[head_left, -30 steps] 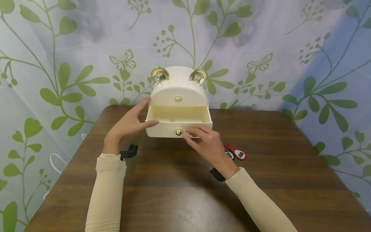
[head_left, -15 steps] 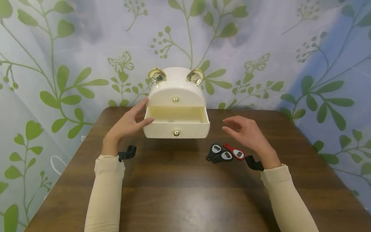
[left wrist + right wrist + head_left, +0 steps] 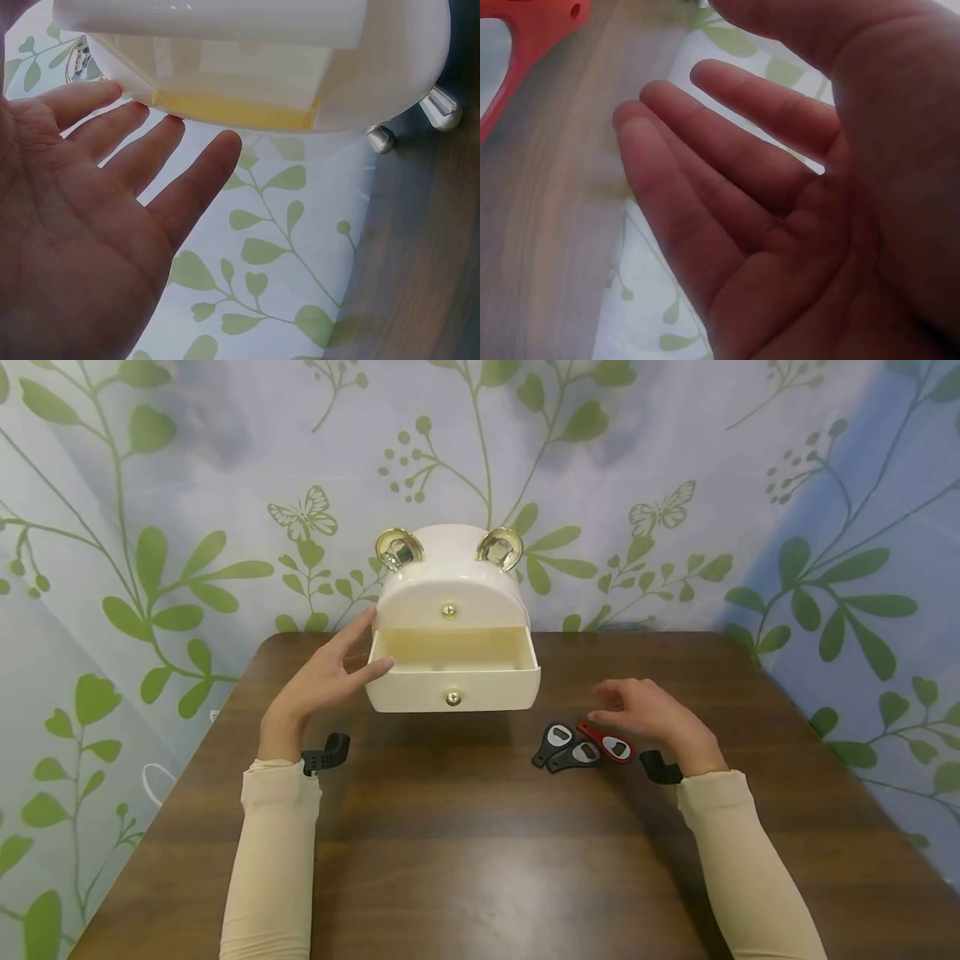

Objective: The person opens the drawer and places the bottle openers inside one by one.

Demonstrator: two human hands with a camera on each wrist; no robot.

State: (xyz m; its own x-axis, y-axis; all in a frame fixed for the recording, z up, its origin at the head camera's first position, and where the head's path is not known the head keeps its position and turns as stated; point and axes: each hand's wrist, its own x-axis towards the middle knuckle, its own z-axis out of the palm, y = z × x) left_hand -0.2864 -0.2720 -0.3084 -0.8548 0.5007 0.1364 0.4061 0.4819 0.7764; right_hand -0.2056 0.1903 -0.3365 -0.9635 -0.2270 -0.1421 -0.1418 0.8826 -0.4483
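Note:
A white storage box (image 3: 453,589) with two round gold ears stands at the back of the table, its lower drawer (image 3: 412,692) pulled out. No contents show in that drawer. My left hand (image 3: 315,681) rests against the box's left side, fingers spread and thumb at the drawer's left edge. Over the table on the right, my right hand (image 3: 651,714) hovers with loosely bent fingers and nothing in them. Just left of and below it lie a red bottle opener (image 3: 618,749) and two black bottle openers, one (image 3: 557,737) beside the other (image 3: 579,755). The right wrist view catches part of the red opener (image 3: 551,19).
The brown wooden table (image 3: 465,843) reaches back to a leaf-patterned curtain (image 3: 660,435) behind the box. A white cable (image 3: 153,785) hangs past the table's left edge. The upper drawer, with a gold knob (image 3: 448,611), is closed.
My right hand has left the lower drawer's front and moved right, then lowered toward the bottle openers. My left hand stays at the box's side. The drawer remains pulled out.

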